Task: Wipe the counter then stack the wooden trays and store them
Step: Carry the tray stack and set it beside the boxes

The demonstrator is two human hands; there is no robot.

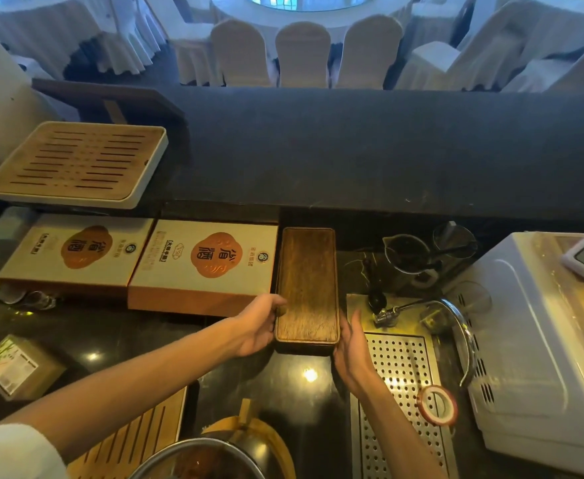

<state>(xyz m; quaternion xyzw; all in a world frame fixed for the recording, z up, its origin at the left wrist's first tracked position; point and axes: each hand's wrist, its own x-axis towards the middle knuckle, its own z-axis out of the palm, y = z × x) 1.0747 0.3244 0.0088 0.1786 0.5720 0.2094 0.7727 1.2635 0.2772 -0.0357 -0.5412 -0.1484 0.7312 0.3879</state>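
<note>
**Steel bowl in the foreground, both hands on a dark wooden tray**

Closest to the viewer sits a round steel bowl [197, 458], its rim cut off by the lower edge. A pale slatted wooden tray [135, 440] lies just to its left on the glossy black counter [283, 392].

Beyond them, two bare forearms reach forward to a long dark wooden tray [306, 288]. It lies lengthwise, pointing away, between an orange-and-white gift box [207, 264] on its left and a perforated steel drain tray [401, 375] on its right.

The left hand [257, 324] grips the tray's left edge near the near corner, thumb hooked over the rim. The right hand [352, 344] is flat and open, fingers straight, pressed against the tray's right side at the near corner.

A second gift box [76, 250] lies left of the first. Above both, on the raised ledge, rests a white-rimmed slatted tray [76, 164].

A roll of tape [437, 404] lies on the drain tray. A white microwave [532, 340] stands at the far right, with glass pitchers [408, 254] behind the drain tray.
</note>
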